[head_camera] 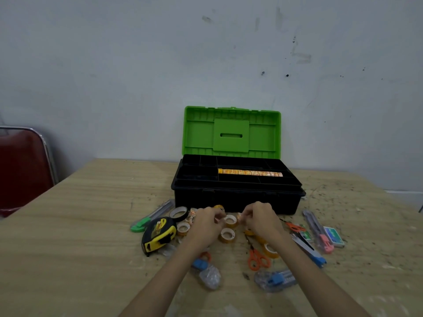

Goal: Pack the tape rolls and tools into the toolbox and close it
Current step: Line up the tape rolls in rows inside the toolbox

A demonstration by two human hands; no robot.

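The black toolbox (235, 197) stands open at the table's far middle, its green lid (231, 131) upright. A row of orange tape rolls (250, 172) lies in its top tray. In front of the box, my left hand (206, 223) and my right hand (261, 216) meet over a pile of small tape rolls. Each hand pinches a small roll, and an amber tape roll (230, 220) sits between them. Another amber roll (227, 234) lies just below. A black tape roll (179, 213) and a yellow-black tape measure (158, 235) lie to the left.
A green utility knife (151, 217) lies left of the pile. Orange scissors (257, 258), blue and pink cutters (318, 232), a small green box (335, 236) and plastic-wrapped blue items (274, 280) lie to the right and front. A red chair (23, 170) stands at the left.
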